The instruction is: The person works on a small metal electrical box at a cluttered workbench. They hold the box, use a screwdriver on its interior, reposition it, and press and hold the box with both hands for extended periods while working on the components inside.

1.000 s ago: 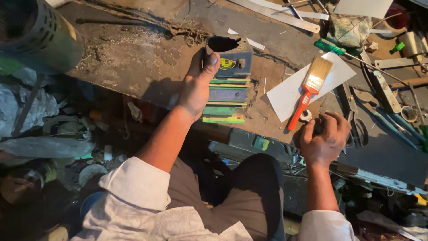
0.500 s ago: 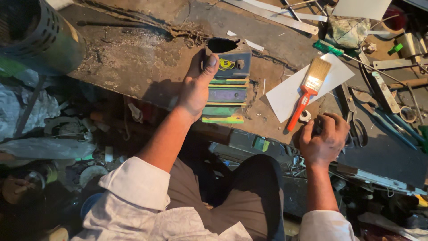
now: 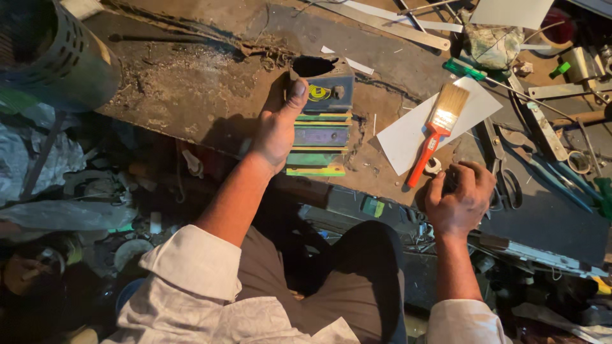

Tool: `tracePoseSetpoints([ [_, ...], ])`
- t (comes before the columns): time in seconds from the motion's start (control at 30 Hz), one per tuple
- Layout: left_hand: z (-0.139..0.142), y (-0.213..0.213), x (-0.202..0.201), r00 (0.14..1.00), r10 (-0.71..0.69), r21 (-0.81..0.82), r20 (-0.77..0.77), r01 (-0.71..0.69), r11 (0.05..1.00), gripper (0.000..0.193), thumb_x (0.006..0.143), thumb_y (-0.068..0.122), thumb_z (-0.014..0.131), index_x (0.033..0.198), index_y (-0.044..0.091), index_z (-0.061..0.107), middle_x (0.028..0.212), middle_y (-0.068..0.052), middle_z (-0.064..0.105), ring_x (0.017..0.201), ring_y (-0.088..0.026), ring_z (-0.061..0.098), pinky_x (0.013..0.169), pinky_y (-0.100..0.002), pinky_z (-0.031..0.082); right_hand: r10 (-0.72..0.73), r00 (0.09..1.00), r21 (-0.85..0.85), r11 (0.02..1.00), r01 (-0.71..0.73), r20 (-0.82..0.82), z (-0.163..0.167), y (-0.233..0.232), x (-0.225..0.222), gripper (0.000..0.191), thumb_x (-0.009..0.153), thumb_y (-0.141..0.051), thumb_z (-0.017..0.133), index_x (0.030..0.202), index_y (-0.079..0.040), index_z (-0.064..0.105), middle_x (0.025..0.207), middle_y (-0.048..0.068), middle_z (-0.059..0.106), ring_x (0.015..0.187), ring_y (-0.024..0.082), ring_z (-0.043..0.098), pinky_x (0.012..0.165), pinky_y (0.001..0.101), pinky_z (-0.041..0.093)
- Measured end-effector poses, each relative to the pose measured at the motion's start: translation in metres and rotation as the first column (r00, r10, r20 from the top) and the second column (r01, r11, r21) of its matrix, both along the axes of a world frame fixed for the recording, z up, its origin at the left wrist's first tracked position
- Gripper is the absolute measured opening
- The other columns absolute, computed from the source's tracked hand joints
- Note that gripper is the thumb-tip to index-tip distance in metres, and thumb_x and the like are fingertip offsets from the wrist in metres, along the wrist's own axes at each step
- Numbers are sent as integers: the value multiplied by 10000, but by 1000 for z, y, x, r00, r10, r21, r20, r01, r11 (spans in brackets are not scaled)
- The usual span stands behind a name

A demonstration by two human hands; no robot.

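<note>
My left hand (image 3: pixel 278 127) grips a tall box-shaped object (image 3: pixel 322 118) that lies on the dirty workbench (image 3: pixel 191 89); its body is blue-grey with green, purple and yellow bands and a dark hole at the far end. My thumb rests on its upper face. My right hand (image 3: pixel 460 197) is curled at the bench's near edge over a small dark thing that my fingers hide. Just beyond that hand a paintbrush (image 3: pixel 435 130) with a red handle and pale bristles lies on a white sheet of paper (image 3: pixel 414 130).
A grey perforated metal cylinder (image 3: pixel 51 57) stands at the far left. Metal strips (image 3: pixel 395 22), a green screwdriver (image 3: pixel 464 69), scissors (image 3: pixel 507 185) and other tools crowd the right side. Clutter fills the floor at left. My knees are below the bench edge.
Both hands stay where they were; the left keeps its grip on the box. Only the camera has shifted slightly.
</note>
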State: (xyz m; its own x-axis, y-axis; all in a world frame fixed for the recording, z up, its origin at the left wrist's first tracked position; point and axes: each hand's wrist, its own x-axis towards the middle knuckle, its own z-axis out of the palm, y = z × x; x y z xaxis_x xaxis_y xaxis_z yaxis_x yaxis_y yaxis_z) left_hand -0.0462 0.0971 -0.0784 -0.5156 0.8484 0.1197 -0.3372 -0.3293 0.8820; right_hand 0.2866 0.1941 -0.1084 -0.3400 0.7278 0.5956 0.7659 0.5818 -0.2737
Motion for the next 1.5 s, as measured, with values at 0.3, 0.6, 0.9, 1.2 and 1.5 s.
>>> tracePoseSetpoints([
  [0.3, -1, -2, 0, 1000, -30, 25, 6, 30, 999, 558, 1045, 452, 602, 1425, 52, 521, 1358, -30, 594, 1276, -149, 516, 1157, -324, 365, -8, 1000, -7, 1000, 8, 7, -1, 2, 2, 162, 927, -130, 714, 1028, -4, 696, 1241, 167, 643, 1190, 358, 586, 1000, 437, 514],
  [0.6, 0, -4, 1, 999, -31, 8, -13, 31, 999, 611, 1048, 461, 594, 1474, 36, 486, 1420, -64, 574, 1327, -170, 499, 1179, -337, 353, -18, 1000, -22, 1000, 18, -2, 0, 1, 1, 173, 925, -141, 715, 1026, -2, 705, 1233, 171, 638, 1183, 357, 584, 982, 434, 517],
  [0.9, 2, -11, 5, 998, -40, 21, -41, 41, 999, 626, 1058, 454, 584, 1520, 57, 437, 1416, -50, 563, 1314, -158, 508, 1153, -313, 383, -9, 1000, -8, 1000, 9, 5, 2, 0, 1, 170, 929, -137, 726, 1029, -2, 700, 1248, 165, 639, 1200, 363, 582, 1008, 445, 513],
  [1.2, -2, -16, 6, 997, -45, 60, -63, 49, 997, 619, 1099, 404, 598, 1558, 22, 434, 1373, -57, 543, 1248, -164, 478, 1133, -324, 383, -13, 1000, -10, 1000, 13, 8, 3, 0, 1, 181, 930, -148, 720, 1032, -1, 699, 1253, 171, 636, 1198, 365, 581, 996, 446, 515],
  [1.5, 3, -24, 10, 984, -27, 111, -175, 47, 993, 651, 1098, 422, 581, 1570, 21, 381, 1493, -78, 522, 1389, -180, 469, 1230, -330, 335, -23, 1000, -22, 1000, 23, -8, 3, 0, -1, 183, 915, -136, 717, 1045, -8, 698, 1237, 171, 638, 1184, 359, 586, 974, 440, 519],
])
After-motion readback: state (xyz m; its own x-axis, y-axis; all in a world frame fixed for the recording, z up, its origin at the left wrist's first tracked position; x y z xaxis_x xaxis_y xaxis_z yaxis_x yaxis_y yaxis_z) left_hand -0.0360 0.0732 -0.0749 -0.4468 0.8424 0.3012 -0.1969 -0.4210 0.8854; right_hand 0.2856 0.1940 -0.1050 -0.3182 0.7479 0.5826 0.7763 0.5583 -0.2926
